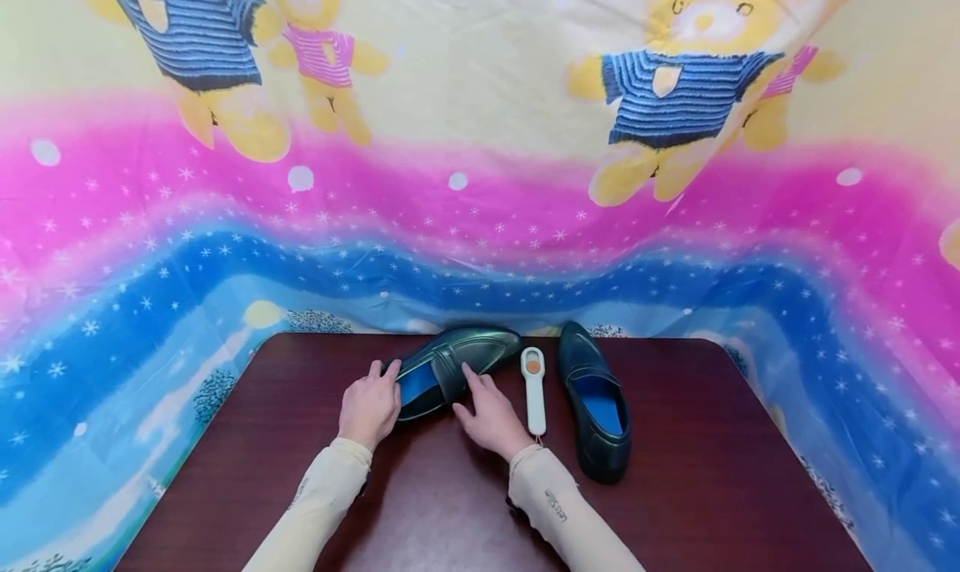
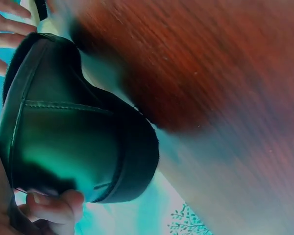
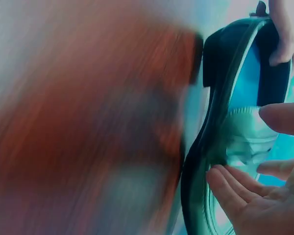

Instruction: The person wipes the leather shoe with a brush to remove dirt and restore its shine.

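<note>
Held loafer (image 1: pixel 450 368) is at the far edge of the bench (image 1: pixel 450 505), centre-left, toe pointing right. Can't tell if its sole rests fully on the wood.

Left hand (image 1: pixel 371 403): grip pinches the heel end, fingers curled at the collar. Right hand (image 1: pixel 491 413): grip spread, digits fairly straight at the strap (image 3: pixel 250 137); firm contact or just a graze, can't tell.

Risks, my read:
- Only the left really has hold. Upper looks smooth and shiny, so if that pinch slips, the loafer likely pivots at the heel.
- If it pivots, the toe sweeps near-right into the white handheld device (image 1: pixel 535 397), which lies just beside it.
- Right wrist is also near that device's near end; a careless pull back could drag its cord loop (image 1: pixel 538 440).
- Any push away from the person sends the loafer off the far edge into the backdrop cloth (image 1: pixel 480 247).
- Other loafer (image 1: pixel 594 376), right of the device, is low risk unless the device gets shoved into it.

Writing: right sleeve (image 1: pixel 558 497) has small dark print, looks like "LetsSlim". Left sleeve (image 1: pixel 322 480) has print too, angled, unreadable. No legible brand on either loafer, their blue insoles (image 1: pixel 417 382) or the device.
</note>
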`<state>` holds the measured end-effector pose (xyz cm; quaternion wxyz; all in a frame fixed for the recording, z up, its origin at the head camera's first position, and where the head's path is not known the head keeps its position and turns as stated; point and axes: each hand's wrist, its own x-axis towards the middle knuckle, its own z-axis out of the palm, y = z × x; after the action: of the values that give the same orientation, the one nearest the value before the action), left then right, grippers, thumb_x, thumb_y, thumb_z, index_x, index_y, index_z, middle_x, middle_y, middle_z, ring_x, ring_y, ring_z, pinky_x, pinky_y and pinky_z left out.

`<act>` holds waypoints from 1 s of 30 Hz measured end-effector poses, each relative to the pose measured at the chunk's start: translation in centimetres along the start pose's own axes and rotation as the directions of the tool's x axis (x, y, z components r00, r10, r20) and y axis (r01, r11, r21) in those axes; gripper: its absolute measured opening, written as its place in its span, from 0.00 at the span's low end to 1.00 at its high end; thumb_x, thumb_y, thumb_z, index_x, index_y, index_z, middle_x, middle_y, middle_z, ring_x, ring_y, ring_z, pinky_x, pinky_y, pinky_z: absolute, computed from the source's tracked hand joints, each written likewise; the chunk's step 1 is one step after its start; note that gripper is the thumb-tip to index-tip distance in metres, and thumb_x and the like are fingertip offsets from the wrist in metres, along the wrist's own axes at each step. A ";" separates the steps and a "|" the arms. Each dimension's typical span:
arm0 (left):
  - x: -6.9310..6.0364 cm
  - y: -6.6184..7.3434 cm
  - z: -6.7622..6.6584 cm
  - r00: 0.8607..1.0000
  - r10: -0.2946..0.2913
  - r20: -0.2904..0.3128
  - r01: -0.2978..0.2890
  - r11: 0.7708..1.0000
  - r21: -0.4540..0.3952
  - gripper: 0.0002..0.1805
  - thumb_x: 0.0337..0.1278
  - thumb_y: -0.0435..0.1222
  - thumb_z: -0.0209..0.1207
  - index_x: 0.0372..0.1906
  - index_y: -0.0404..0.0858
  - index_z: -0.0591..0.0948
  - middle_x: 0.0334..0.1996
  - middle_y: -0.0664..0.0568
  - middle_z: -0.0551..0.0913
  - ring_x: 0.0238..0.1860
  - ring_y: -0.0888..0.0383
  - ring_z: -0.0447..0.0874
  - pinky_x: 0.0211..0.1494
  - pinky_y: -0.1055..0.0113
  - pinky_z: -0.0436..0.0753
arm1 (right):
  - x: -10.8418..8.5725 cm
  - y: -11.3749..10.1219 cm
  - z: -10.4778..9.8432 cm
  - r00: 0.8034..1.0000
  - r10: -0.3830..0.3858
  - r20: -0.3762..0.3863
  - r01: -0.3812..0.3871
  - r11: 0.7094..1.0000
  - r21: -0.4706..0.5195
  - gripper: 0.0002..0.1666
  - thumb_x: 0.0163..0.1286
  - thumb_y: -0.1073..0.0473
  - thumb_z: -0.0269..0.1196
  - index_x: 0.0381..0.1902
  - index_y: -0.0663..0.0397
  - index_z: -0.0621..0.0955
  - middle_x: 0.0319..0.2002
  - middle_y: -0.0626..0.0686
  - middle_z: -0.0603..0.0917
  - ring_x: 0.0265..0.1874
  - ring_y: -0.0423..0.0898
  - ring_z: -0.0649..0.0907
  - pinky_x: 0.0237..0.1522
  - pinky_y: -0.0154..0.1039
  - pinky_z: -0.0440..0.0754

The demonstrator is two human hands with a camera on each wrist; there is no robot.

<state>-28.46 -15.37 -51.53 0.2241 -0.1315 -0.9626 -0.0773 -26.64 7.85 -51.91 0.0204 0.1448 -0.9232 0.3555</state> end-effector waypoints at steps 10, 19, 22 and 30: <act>-1.6 -3.5 -1.6 0.995 -0.074 -0.069 0.064 0.990 -0.129 0.13 0.64 0.29 0.57 0.50 0.30 0.86 0.36 0.35 0.86 0.21 0.42 0.81 0.27 0.46 0.84 | 1.1 -2.5 3.0 0.997 -0.046 0.064 0.039 0.994 0.099 0.44 0.77 0.51 0.62 0.84 0.45 0.57 0.76 0.55 0.68 0.73 0.55 0.72 0.72 0.56 0.72; -2.1 -6.7 -3.5 0.986 -0.168 0.000 0.161 0.948 -0.274 0.15 0.65 0.27 0.49 0.43 0.29 0.86 0.29 0.38 0.87 0.25 0.45 0.80 0.32 0.44 0.83 | 2.2 -4.4 4.5 0.988 -0.125 0.090 0.115 0.987 0.117 0.43 0.78 0.53 0.61 0.84 0.42 0.56 0.82 0.49 0.60 0.78 0.53 0.67 0.74 0.56 0.69; -2.4 -7.5 -4.2 0.977 -0.204 0.058 0.212 0.935 -0.284 0.15 0.66 0.27 0.47 0.38 0.30 0.85 0.20 0.45 0.80 0.22 0.49 0.75 0.30 0.49 0.80 | 2.5 -5.3 5.2 0.984 -0.132 0.116 0.119 0.986 0.117 0.44 0.78 0.53 0.61 0.84 0.41 0.55 0.83 0.49 0.58 0.79 0.54 0.65 0.75 0.57 0.67; -3.7 -9.7 -5.4 0.940 -0.289 0.181 0.331 0.902 -0.279 0.22 0.64 0.27 0.42 0.52 0.23 0.84 0.30 0.34 0.84 0.23 0.47 0.80 0.43 0.43 0.83 | 2.8 -8.1 7.4 0.969 -0.123 0.216 0.095 0.986 0.136 0.44 0.79 0.49 0.60 0.84 0.31 0.52 0.84 0.44 0.53 0.81 0.51 0.61 0.77 0.55 0.65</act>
<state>-25.80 -26.52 -49.27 0.1200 -0.0144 -0.9605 -0.2506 -26.58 -3.48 -51.81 -0.0731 0.2356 -0.8862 0.3923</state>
